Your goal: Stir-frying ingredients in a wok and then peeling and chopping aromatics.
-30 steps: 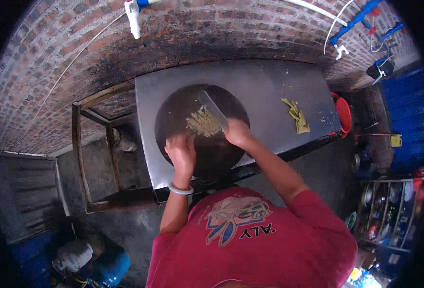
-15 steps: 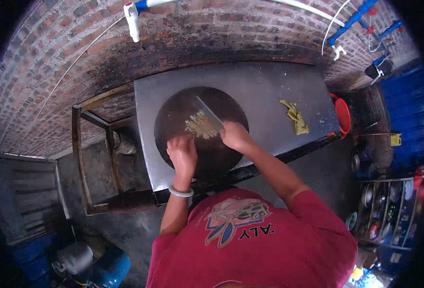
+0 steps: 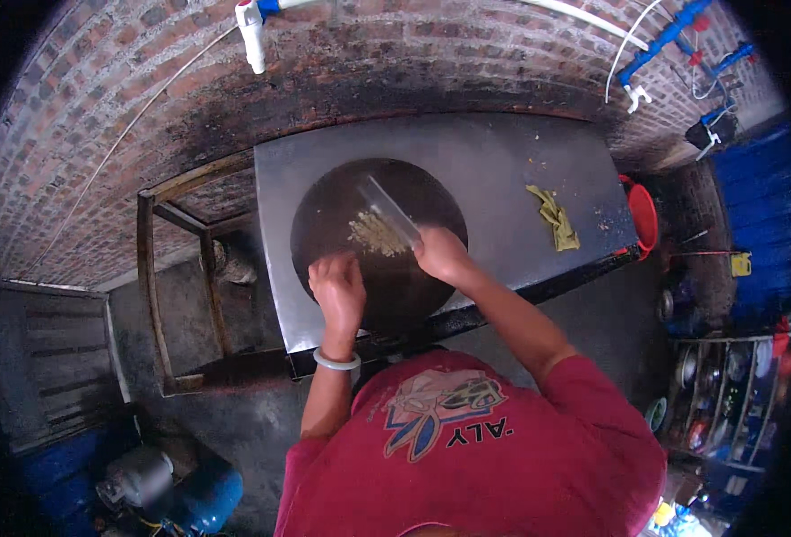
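Note:
In the middle of a round dark chopping board (image 3: 319, 219) lies a loose heap of small pale-yellow chopped pieces (image 3: 374, 235). My right hand (image 3: 442, 255) is closed round the handle end of a cleaver (image 3: 385, 202). Its blade slants up and to the left over the right side of the heap, and whether it touches the board cannot be told. My left hand (image 3: 338, 288) is at the near left part of the board, just below the heap. Its fingers are curled in and together; anything inside them is hidden. A pale bangle (image 3: 336, 363) circles the left wrist.
The board lies on a grey metal table (image 3: 494, 170). Crumpled yellow-green leafy strips (image 3: 554, 219) and scattered crumbs are on its right side. A red bucket (image 3: 643, 217) stands at the right end, a wooden frame (image 3: 149, 295) at the left. Brick wall rises behind.
The cleaver blade has tipped so that more of its flat side shows beside the heap. My left hand stays in nearly the same place. The whole view has shifted slightly.

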Demonstrator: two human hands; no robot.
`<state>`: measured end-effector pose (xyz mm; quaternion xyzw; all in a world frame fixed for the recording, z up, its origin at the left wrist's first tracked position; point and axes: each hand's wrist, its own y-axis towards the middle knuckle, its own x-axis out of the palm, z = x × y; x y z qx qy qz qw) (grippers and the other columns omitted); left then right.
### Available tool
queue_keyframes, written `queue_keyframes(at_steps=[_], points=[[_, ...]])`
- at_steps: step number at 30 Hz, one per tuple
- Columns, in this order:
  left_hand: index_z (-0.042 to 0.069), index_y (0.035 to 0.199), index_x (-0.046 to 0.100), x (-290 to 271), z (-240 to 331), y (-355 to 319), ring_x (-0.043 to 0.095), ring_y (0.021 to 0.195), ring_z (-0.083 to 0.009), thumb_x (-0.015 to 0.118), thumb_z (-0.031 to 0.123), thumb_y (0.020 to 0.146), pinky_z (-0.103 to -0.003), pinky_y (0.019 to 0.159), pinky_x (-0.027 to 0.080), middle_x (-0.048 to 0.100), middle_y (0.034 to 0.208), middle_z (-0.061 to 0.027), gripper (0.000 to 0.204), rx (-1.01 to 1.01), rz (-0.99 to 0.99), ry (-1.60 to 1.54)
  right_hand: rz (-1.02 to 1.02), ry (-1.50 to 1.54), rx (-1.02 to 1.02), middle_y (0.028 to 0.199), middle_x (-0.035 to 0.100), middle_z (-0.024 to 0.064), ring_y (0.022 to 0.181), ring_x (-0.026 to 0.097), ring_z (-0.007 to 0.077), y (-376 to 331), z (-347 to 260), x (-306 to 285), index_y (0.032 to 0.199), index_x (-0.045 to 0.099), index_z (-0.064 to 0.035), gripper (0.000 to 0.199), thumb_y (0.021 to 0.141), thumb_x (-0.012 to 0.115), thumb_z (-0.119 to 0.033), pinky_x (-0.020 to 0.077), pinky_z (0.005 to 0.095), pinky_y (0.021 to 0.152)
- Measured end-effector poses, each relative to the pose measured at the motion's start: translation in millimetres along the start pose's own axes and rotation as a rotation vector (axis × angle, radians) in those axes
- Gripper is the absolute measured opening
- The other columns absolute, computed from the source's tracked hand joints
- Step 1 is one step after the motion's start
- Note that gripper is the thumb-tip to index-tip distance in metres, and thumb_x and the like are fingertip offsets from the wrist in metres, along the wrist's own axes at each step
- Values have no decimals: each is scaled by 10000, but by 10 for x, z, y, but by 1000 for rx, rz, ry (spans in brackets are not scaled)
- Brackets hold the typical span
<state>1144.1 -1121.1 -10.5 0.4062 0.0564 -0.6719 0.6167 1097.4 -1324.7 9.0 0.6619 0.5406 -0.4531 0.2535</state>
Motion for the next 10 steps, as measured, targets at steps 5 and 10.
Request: queue_keyframes(at_steps=[5, 10], points=[[79, 858, 662, 26, 30, 2, 561, 868, -317, 659, 69, 744, -410, 786, 430, 641, 866, -105, 114, -11, 0, -36, -63, 14, 35, 856, 606, 268, 841, 584, 444, 19, -19, -175, 871, 586, 24, 237, 821, 503, -192, 461, 507, 762], [77, 881, 661, 43, 83, 7, 568, 847, -318, 648, 49, 764, -407, 815, 425, 642, 871, -121, 121, -19, 16, -10, -101, 10, 41, 889, 610, 273, 876, 592, 428, 44, 92, -86, 891, 596, 11, 249, 822, 516, -215, 464, 506, 796]])
